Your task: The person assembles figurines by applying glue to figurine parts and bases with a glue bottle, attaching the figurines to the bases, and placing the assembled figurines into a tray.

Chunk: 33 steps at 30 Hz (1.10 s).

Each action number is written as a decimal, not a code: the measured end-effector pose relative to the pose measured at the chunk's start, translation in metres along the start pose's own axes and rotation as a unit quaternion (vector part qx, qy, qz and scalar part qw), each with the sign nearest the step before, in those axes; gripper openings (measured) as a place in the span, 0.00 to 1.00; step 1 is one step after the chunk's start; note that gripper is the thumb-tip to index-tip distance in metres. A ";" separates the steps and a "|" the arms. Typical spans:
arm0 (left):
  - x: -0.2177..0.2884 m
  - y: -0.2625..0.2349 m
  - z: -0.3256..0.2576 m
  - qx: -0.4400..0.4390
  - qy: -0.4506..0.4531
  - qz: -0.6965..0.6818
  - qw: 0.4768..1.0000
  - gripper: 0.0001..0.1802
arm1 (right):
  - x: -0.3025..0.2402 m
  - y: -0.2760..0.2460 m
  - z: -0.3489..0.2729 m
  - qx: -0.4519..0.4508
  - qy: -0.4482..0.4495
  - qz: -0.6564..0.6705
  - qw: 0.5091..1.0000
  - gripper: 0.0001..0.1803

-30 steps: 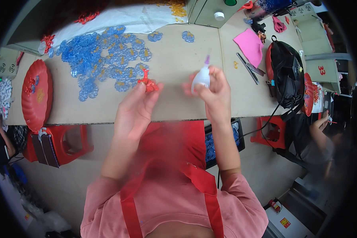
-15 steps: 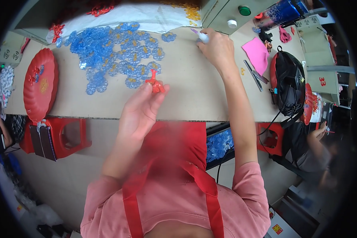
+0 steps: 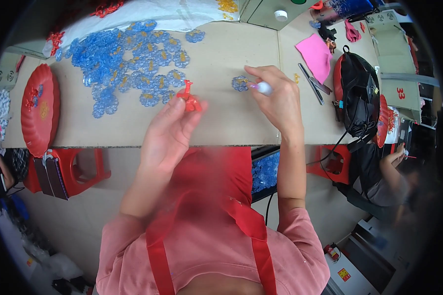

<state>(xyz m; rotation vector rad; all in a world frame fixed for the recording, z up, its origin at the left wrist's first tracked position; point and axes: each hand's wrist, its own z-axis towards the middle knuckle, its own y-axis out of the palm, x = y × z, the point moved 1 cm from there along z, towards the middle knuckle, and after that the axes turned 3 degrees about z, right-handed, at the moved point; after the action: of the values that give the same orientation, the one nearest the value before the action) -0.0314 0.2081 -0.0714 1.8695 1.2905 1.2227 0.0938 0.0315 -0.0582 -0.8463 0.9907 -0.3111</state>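
Currently, left hand (image 3: 170,125) at ten o'clock, pinching a red animal-shaped piece (image 3: 191,102) between thumb and fingertips, raised clear of the discs. Right hand (image 3: 282,101) at one o'clock, curled round a small white bottle (image 3: 265,88); its purple tip (image 3: 253,86) points toward a lone blue disc (image 3: 238,84) just past twelve on the tabletop (image 3: 216,128). Tip touching or not: cannot tell.

Progress, judged from the layout: the lone disc and many spread blue discs (image 3: 150,81) at eleven carry amber pieces; no red piece seen on those. The denser blue heap (image 3: 96,51) at ten shows little amber. The red piece in hand is unattached; loose red pieces (image 3: 107,9) at eleven and amber pieces (image 3: 227,6) at twelve lie on a white sheet (image 3: 177,19), apparently unused.

Writing: red characters on a pale cabinet (image 3: 391,78) between two and three, left uncopied; a red-and-yellow label (image 3: 343,274) between four and five, too small to read. No brand made out.
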 end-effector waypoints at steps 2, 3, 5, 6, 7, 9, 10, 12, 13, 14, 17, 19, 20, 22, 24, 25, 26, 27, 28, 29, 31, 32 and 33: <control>0.000 -0.004 0.000 -0.009 0.005 -0.020 1.000 0.13 | 0.001 0.000 -0.003 0.012 0.028 0.021 0.999 0.13; 0.000 -0.004 0.001 -0.019 0.010 -0.040 0.999 0.14 | -0.002 0.003 -0.003 0.004 0.033 0.012 0.999 0.12; -0.002 -0.001 0.001 -0.009 0.006 -0.012 1.000 0.14 | -0.008 0.011 -0.003 -0.004 0.041 0.004 0.999 0.13; -0.003 0.000 0.001 -0.001 0.004 0.014 1.000 0.14 | -0.010 0.015 -0.001 -0.023 0.062 -0.034 0.997 0.13; -0.003 0.000 0.000 0.000 0.004 0.015 1.000 0.14 | -0.011 0.017 0.001 -0.042 0.082 -0.072 0.993 0.13; -0.004 -0.001 -0.001 0.005 0.004 0.008 1.000 0.14 | -0.007 0.018 0.002 -0.050 0.052 -0.071 0.995 0.11; -0.003 -0.001 -0.001 0.005 0.005 0.007 1.000 0.14 | -0.006 0.017 0.003 -0.058 0.022 -0.073 0.995 0.09; -0.002 -0.002 -0.001 0.011 0.009 0.011 1.000 0.14 | -0.006 0.016 0.000 -0.028 0.010 -0.067 0.997 0.10; -0.002 -0.002 -0.001 0.013 0.011 0.009 1.000 0.14 | -0.006 0.015 -0.002 0.002 -0.003 -0.062 0.998 0.11; -0.002 -0.001 -0.001 0.010 0.012 0.012 1.000 0.14 | -0.006 0.014 -0.006 -0.001 -0.005 -0.062 0.998 0.11; -0.006 -0.002 -0.001 0.007 0.011 0.019 1.000 0.13 | -0.011 0.008 -0.028 0.055 0.071 0.120 0.989 0.10; -0.010 -0.002 0.000 0.004 0.007 0.025 1.000 0.13 | -0.017 0.007 -0.043 -0.001 0.216 0.572 0.791 0.12; -0.012 0.000 0.000 -0.001 0.005 0.031 0.999 0.12 | -0.019 0.008 -0.049 0.000 0.218 0.571 0.792 0.12; -0.015 0.005 -0.002 -0.006 0.000 0.038 0.999 0.12 | -0.024 0.019 -0.059 -0.040 0.179 0.717 0.672 0.10; -0.017 0.010 -0.006 -0.018 0.013 0.057 0.998 0.13 | -0.023 0.025 -0.065 -0.041 0.134 0.700 0.700 0.09; -0.017 0.013 -0.008 -0.017 0.013 0.057 0.998 0.13 | -0.024 0.027 -0.066 -0.046 0.086 0.683 0.724 0.09; -0.018 0.015 -0.011 -0.020 0.017 0.074 0.997 0.13 | -0.026 0.029 -0.067 -0.048 0.087 0.683 0.724 0.09; -0.018 0.017 -0.013 -0.022 0.020 0.092 0.995 0.14 | -0.028 0.030 -0.068 -0.031 0.086 0.686 0.722 0.09; -0.018 0.017 -0.014 -0.022 0.021 0.091 0.995 0.14 | -0.029 0.030 -0.068 -0.014 0.084 0.688 0.721 0.09; -0.018 0.017 -0.014 -0.016 0.032 0.107 0.994 0.14 | -0.026 0.032 -0.068 -0.016 0.084 0.688 0.721 0.09; -0.018 0.017 -0.017 -0.010 0.044 0.122 0.991 0.15 | -0.021 0.035 -0.068 -0.001 0.001 0.665 0.747 0.10; -0.017 0.019 -0.018 -0.016 0.047 0.134 0.990 0.15 | -0.021 0.034 -0.068 -0.002 0.001 0.665 0.747 0.10; -0.017 0.020 -0.019 -0.022 0.051 0.145 0.988 0.15 | -0.021 0.033 -0.069 -0.009 0.016 0.661 0.750 0.10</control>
<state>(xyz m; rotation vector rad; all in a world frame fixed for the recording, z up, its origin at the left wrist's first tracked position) -0.0421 0.1842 -0.0532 2.0377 1.0575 1.4990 0.0210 0.0320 -0.0883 0.0106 1.3899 0.9181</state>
